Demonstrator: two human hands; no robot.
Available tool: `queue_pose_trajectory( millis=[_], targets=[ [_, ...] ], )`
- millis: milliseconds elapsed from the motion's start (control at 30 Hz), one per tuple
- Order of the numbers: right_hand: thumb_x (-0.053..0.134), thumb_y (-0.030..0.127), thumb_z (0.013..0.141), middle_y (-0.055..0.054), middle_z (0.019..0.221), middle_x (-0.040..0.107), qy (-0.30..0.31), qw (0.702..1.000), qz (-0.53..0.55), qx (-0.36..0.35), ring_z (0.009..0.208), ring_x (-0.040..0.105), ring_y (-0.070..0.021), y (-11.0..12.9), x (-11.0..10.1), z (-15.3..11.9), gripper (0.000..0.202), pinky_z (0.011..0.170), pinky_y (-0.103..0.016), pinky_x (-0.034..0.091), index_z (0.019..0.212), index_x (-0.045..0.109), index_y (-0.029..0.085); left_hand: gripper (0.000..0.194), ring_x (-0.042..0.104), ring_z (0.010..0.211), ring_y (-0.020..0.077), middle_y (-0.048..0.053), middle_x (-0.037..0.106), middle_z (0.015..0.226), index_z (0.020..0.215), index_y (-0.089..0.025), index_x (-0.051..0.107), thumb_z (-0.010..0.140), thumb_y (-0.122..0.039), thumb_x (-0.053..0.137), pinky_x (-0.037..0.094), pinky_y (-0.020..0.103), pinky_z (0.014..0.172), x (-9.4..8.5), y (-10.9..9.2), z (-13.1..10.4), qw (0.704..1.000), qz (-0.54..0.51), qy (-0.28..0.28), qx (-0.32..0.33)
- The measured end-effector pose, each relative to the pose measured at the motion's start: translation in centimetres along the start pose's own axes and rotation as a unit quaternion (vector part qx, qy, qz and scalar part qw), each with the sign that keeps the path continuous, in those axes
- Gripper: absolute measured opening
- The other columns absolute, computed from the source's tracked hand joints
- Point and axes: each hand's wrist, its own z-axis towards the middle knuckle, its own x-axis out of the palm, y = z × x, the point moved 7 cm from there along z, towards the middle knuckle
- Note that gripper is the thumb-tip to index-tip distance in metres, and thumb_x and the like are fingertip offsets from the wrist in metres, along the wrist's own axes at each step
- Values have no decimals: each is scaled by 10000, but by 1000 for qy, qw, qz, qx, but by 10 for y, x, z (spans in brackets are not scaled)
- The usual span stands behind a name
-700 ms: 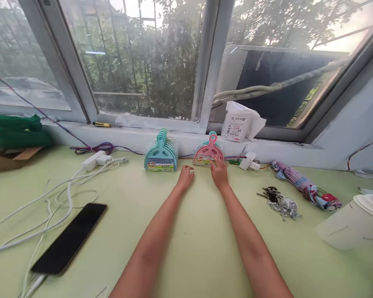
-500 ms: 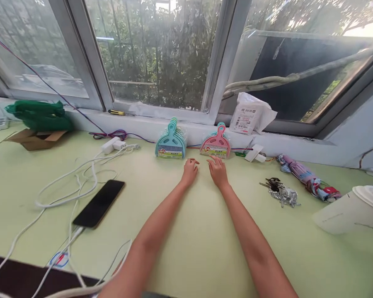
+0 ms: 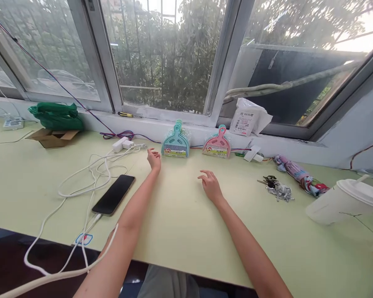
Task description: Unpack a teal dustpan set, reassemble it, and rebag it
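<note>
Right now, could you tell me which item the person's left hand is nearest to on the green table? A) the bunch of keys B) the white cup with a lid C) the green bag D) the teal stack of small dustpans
D: the left hand, open and holding nothing, hovers just left of the teal stack of small dustpans; the other three items lie well away.

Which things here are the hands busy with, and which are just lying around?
Near the hands: left hand, empty, beside the teal dustpan set; right hand, empty; pink dustpan set.

Lying about: phone, white cables, keys, folded umbrella, lidded cup.
</note>
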Motion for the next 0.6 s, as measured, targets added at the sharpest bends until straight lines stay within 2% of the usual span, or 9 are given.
queue_pose_trajectory(
  millis=[67, 133, 233, 333, 467, 533, 600],
  targets=[
    [380, 30, 851, -65, 1235, 589, 3, 1000, 10, 5, 1174, 494, -237, -5, 4, 3, 378, 907, -404, 474, 948, 694, 217, 391, 612, 777, 112, 71, 601, 944, 1124, -154, 489, 761, -16, 448, 494, 240, 711, 1, 3, 16, 999, 52, -1, 10],
    [384, 42, 858, -64, 1239, 585, 8, 1000, 21, -1, 1178, 493, -236, -8, 8, 6, 367, 901, -403, 475, 944, 692, 222, 355, 601, 864, 144, 105, 599, 1025, 1042, -149, 534, 727, -13, 446, 482, 271, 745, 10, 4, 28, 994, 104, 19, 25],
    [384, 59, 871, -63, 1240, 582, 12, 999, 31, -5, 1172, 500, -232, -11, 11, 6, 357, 896, -401, 476, 942, 689, 230, 310, 561, 1007, 209, 112, 601, 1069, 939, -165, 560, 667, -22, 522, 444, 349, 861, 29, 6, 41, 989, 135, 59, 31],
    [384, 69, 883, -58, 1237, 585, 15, 999, 39, 1, 1165, 504, -223, -14, 13, 7, 348, 892, -388, 478, 941, 685, 233, 286, 503, 1092, 269, 110, 599, 1067, 964, -184, 530, 697, -145, 624, 400, 398, 906, 44, 9, 45, 982, 164, 89, 29],
    [394, 77, 891, -60, 1232, 589, 28, 999, 43, 5, 1161, 509, -220, -16, 16, 8, 332, 907, -383, 471, 935, 686, 228, 422, 500, 1037, 273, 93, 596, 966, 1076, -187, 470, 738, -328, 679, 396, 364, 860, 48, 6, 46, 973, 209, 79, 63],
    [400, 80, 892, -60, 1227, 592, 32, 998, 45, 8, 1158, 511, -219, -17, 17, 8, 324, 919, -385, 465, 933, 686, 227, 339, 518, 974, 252, 69, 585, 877, 1021, -191, 496, 763, -337, 661, 391, 353, 866, 48, 3, 47, 967, 223, 87, 85],
    [402, 79, 892, -59, 1225, 592, 32, 998, 48, 10, 1159, 510, -218, -18, 17, 8, 321, 921, -383, 464, 929, 684, 227, 239, 524, 941, 238, 58, 572, 844, 900, -194, 523, 762, -333, 660, 384, 355, 886, 50, -1, 46, 959, 229, 127, 106]
  ],
)
